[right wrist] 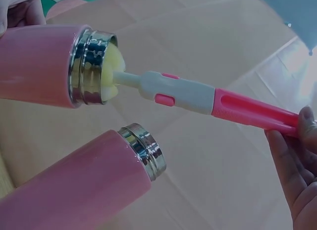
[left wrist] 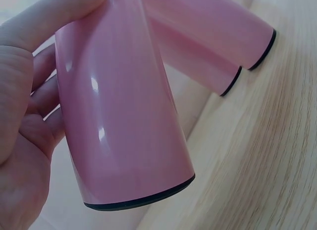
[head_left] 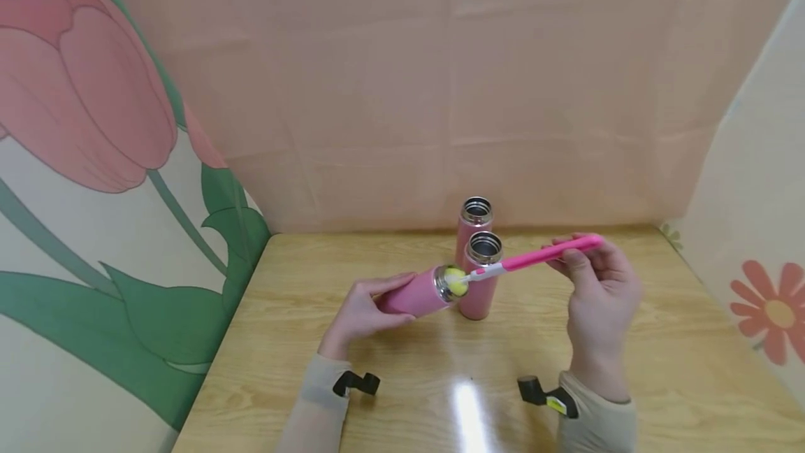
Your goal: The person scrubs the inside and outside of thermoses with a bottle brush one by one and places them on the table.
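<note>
My left hand (head_left: 363, 310) grips a pink thermos bottle (head_left: 411, 293), tilted with its open steel mouth toward the right. In the left wrist view, the bottle's body (left wrist: 121, 106) ends in a dark-rimmed base held off the table. My right hand (head_left: 600, 292) pinches the pink handle of a bottle brush (head_left: 541, 255) near its end. The brush's yellow sponge head (right wrist: 113, 71) sits in the bottle's mouth, partly inside and partly bulging out. How far it reaches inside is hidden.
Two more pink thermos bottles stand upright without lids behind the held one, a nearer one (head_left: 481, 292) and a farther one (head_left: 468, 229). The wooden table (head_left: 277, 369) meets a draped pinkish cloth (head_left: 352, 187) at the back. Flower-printed walls flank both sides.
</note>
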The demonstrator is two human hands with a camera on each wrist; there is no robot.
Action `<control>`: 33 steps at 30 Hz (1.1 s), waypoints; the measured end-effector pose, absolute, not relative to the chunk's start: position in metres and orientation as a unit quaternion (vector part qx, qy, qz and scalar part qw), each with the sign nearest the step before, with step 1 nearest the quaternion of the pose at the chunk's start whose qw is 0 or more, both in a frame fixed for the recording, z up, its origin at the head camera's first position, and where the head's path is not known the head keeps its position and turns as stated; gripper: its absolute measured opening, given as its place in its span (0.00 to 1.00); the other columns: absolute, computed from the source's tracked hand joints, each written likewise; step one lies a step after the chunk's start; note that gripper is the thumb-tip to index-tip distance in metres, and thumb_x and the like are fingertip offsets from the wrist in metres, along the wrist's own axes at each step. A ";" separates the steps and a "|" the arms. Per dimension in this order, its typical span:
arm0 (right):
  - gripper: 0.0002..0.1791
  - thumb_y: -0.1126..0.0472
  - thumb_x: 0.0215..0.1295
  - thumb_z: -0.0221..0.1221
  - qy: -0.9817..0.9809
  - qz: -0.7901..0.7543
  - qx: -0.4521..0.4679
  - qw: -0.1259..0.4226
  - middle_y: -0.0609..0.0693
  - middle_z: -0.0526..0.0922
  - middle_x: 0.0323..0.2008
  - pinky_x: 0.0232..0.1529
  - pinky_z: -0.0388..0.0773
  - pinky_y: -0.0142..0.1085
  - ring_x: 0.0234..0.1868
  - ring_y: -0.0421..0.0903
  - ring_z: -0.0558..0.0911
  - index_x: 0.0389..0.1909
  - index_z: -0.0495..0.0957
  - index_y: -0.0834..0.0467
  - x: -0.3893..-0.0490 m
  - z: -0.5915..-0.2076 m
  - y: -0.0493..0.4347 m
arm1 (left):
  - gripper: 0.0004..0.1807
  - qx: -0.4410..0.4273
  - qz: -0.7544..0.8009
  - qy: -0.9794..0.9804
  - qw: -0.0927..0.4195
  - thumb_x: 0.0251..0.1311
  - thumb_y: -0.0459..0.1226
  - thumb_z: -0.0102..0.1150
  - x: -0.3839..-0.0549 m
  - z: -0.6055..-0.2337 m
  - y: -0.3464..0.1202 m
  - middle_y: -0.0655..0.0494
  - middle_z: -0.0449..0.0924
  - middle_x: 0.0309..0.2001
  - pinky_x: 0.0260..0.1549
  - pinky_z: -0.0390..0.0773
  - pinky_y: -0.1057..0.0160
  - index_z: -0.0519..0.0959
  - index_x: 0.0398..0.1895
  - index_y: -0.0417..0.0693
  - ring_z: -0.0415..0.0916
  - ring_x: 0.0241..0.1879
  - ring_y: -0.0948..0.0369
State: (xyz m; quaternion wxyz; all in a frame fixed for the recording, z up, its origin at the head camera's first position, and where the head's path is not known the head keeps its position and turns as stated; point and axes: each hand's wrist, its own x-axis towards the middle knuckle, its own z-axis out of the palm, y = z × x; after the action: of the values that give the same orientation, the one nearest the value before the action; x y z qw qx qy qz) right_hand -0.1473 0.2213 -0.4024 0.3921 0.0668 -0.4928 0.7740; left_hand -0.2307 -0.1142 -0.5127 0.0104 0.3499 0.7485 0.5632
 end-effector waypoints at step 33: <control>0.16 0.76 0.68 0.66 -0.460 0.778 0.050 0.425 0.67 0.89 0.38 0.43 0.89 0.43 0.38 0.55 0.92 0.49 0.76 0.85 -0.146 -0.401 0.226 | 0.37 0.375 0.548 0.748 -0.008 0.52 0.31 0.85 -0.232 -0.511 -0.121 0.51 0.82 0.67 0.64 0.80 0.48 0.83 0.68 0.47 0.80 0.65 0.49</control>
State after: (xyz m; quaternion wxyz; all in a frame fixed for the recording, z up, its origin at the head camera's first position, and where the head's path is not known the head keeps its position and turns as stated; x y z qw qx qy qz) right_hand -0.1465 0.2265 -0.4008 0.4250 0.0495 -0.4603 0.7778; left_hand -0.2324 -0.1208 -0.5112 -0.0081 0.3746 0.7477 0.5483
